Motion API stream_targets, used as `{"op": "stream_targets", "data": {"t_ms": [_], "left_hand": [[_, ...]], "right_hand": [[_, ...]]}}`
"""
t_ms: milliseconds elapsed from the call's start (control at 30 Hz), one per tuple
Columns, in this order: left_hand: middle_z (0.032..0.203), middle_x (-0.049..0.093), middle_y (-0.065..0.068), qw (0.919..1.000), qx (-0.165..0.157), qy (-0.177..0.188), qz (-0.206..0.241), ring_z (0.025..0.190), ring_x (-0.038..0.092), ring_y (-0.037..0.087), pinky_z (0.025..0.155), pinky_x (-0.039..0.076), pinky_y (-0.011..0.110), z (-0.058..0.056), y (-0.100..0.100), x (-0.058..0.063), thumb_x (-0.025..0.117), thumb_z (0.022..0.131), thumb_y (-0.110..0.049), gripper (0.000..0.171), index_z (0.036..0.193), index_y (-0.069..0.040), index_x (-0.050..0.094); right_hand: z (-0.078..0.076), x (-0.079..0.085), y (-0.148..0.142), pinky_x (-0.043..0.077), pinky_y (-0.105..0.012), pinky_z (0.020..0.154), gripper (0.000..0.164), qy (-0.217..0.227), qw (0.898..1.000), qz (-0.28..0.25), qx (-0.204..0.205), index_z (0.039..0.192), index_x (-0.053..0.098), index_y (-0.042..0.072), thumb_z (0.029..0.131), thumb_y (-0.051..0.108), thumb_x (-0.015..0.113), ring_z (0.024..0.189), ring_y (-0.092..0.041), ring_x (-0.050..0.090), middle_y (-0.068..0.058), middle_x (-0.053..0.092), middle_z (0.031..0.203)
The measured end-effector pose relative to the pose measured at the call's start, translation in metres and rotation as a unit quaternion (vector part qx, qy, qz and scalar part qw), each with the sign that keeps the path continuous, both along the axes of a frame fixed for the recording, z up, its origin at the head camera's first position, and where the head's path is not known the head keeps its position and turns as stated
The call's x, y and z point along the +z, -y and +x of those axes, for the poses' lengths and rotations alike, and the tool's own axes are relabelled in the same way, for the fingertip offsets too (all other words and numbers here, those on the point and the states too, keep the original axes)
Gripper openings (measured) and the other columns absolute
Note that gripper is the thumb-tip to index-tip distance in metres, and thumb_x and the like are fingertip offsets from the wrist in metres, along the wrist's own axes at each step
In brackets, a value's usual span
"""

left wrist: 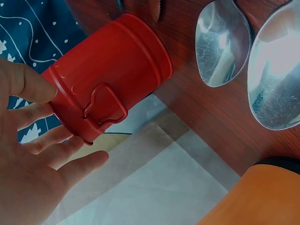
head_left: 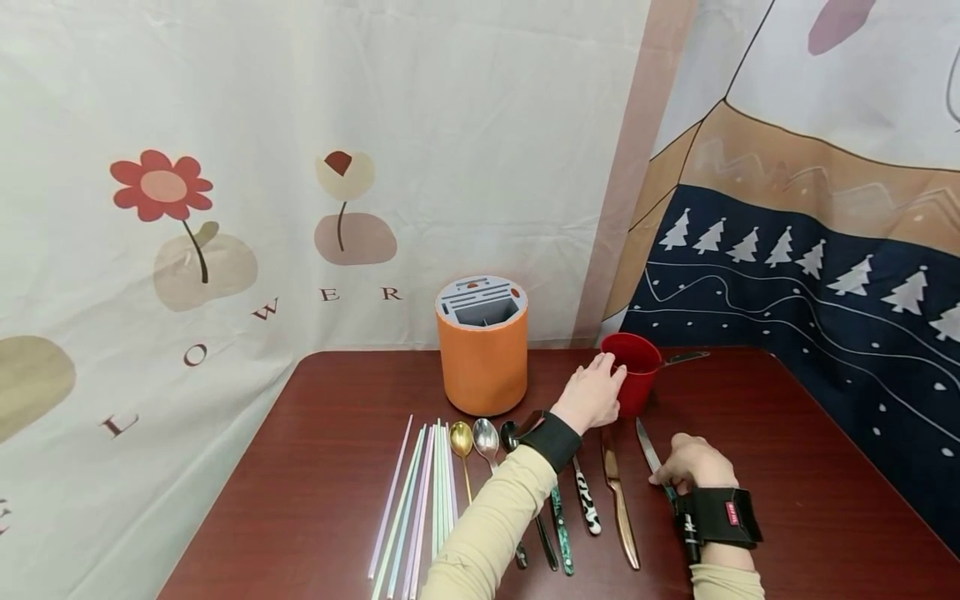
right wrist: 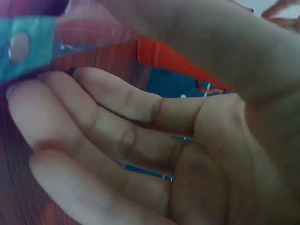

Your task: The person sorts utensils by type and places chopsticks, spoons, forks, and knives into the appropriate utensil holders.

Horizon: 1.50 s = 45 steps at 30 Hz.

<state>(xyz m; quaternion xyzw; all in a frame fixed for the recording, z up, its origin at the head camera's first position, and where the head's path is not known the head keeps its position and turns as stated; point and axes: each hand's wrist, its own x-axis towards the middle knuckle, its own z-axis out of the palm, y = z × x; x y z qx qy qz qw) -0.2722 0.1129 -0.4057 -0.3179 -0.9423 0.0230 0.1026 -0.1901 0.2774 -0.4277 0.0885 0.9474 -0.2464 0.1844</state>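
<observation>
A red cup with a wire handle stands at the back right of the table. My left hand grips its rim, thumb outside and fingers on the other side. Lower right, my right hand pinches a table knife, whose green handle is mostly hidden in the head view. Close up in the right wrist view, the turquoise handle lies at the fingertips. Left of it lies a gold knife, then a black-and-white handle and a green patterned handle.
An orange utensil holder with a grey slotted top stands at the back. Several pastel straws lie to the left, beside a gold spoon and a silver spoon. A thin strip shows right of the cup. Printed curtains hang behind.
</observation>
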Motion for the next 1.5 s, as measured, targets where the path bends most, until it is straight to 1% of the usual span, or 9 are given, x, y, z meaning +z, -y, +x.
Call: {"op": "stream_targets", "data": {"t_ms": [233, 467, 600, 733, 933, 1167, 1333, 1433, 1500], "left_hand": [[0.141, 0.044, 0.000, 1.0000, -0.003, -0.001, 0.001, 0.135, 0.041, 0.014, 0.100, 0.048, 0.031, -0.001, 0.000, -0.001, 0.056, 0.089, -0.033, 0.052, 0.139, -0.022, 0.046], [0.140, 0.044, -0.001, 1.0000, -0.001, -0.004, -0.003, 0.134, 0.041, 0.013, 0.099, 0.048, 0.029, -0.001, 0.000, -0.001, 0.056, 0.090, -0.034, 0.052, 0.139, -0.022, 0.046], [0.140, 0.045, -0.001, 1.0000, 0.000, -0.005, -0.003, 0.134, 0.041, 0.013, 0.099, 0.048, 0.028, -0.001, -0.001, -0.001, 0.056, 0.090, -0.034, 0.052, 0.139, -0.022, 0.046], [0.141, 0.044, -0.001, 1.0000, 0.001, -0.005, -0.008, 0.134, 0.040, 0.013, 0.099, 0.048, 0.027, -0.001, -0.001, 0.000, 0.055, 0.090, -0.034, 0.052, 0.140, -0.022, 0.045], [0.143, 0.043, -0.001, 0.9999, 0.002, 0.002, -0.011, 0.136, 0.039, 0.013, 0.100, 0.047, 0.028, -0.001, -0.001, 0.000, 0.054, 0.091, -0.034, 0.053, 0.141, -0.022, 0.044], [0.143, 0.042, 0.000, 0.9998, 0.001, 0.000, -0.019, 0.136, 0.039, 0.014, 0.100, 0.048, 0.027, -0.002, -0.001, 0.000, 0.053, 0.091, -0.035, 0.053, 0.142, -0.022, 0.043], [0.143, 0.042, -0.001, 0.9997, 0.001, -0.005, -0.025, 0.135, 0.039, 0.013, 0.098, 0.048, 0.026, -0.003, -0.001, -0.001, 0.053, 0.091, -0.035, 0.054, 0.142, -0.022, 0.043], [0.143, 0.042, -0.001, 0.9997, 0.002, -0.003, -0.022, 0.136, 0.038, 0.013, 0.099, 0.048, 0.027, -0.003, -0.002, -0.001, 0.053, 0.091, -0.034, 0.053, 0.142, -0.022, 0.043], [0.144, 0.041, 0.000, 0.9998, 0.002, -0.001, -0.021, 0.137, 0.038, 0.013, 0.100, 0.047, 0.028, -0.003, -0.002, -0.001, 0.053, 0.091, -0.034, 0.053, 0.142, -0.022, 0.043]], "right_hand": [[-0.003, -0.003, 0.009, 0.042, -0.033, 0.055, 0.032, 0.000, 0.999, 0.043, 0.025, 0.082, 0.055, 0.001, 0.072, 0.019, 0.079, 0.052, -0.017, 0.058, -0.010, 0.059, 0.062], [-0.006, -0.005, 0.008, 0.043, -0.030, 0.051, 0.024, -0.010, 0.998, 0.036, 0.041, 0.075, 0.057, 0.002, 0.072, 0.014, 0.077, 0.050, -0.016, 0.058, -0.009, 0.060, 0.058], [-0.008, -0.007, 0.007, 0.043, -0.028, 0.048, 0.017, -0.024, 0.998, 0.023, 0.051, 0.066, 0.060, 0.004, 0.072, 0.009, 0.075, 0.048, -0.015, 0.055, -0.005, 0.059, 0.053], [-0.008, -0.008, 0.003, 0.044, -0.026, 0.047, 0.018, -0.035, 0.998, -0.008, 0.055, 0.064, 0.057, 0.006, 0.072, 0.002, 0.073, 0.047, -0.015, 0.054, -0.005, 0.057, 0.053], [-0.005, -0.002, -0.003, 0.043, -0.026, 0.047, 0.020, -0.043, 0.997, -0.052, 0.035, 0.063, 0.053, 0.007, 0.073, 0.001, 0.069, 0.049, -0.015, 0.052, -0.005, 0.055, 0.056], [0.003, 0.017, -0.011, 0.044, -0.030, 0.051, 0.018, -0.087, 0.993, -0.072, 0.041, 0.070, 0.054, 0.004, 0.078, 0.004, 0.070, 0.056, -0.017, 0.054, -0.006, 0.055, 0.062], [0.010, 0.029, -0.019, 0.043, -0.030, 0.053, 0.015, -0.133, 0.986, -0.086, 0.044, 0.077, 0.058, 0.002, 0.081, 0.009, 0.070, 0.063, -0.017, 0.055, -0.004, 0.058, 0.068], [0.014, 0.034, -0.023, 0.045, -0.028, 0.054, 0.015, -0.178, 0.980, -0.088, 0.026, 0.083, 0.060, 0.000, 0.083, 0.012, 0.070, 0.065, -0.017, 0.058, -0.006, 0.064, 0.071], [0.017, 0.037, -0.023, 0.044, -0.027, 0.054, 0.016, -0.224, 0.972, -0.077, 0.011, 0.086, 0.062, 0.000, 0.084, 0.014, 0.070, 0.064, -0.016, 0.060, -0.007, 0.068, 0.073]]}}
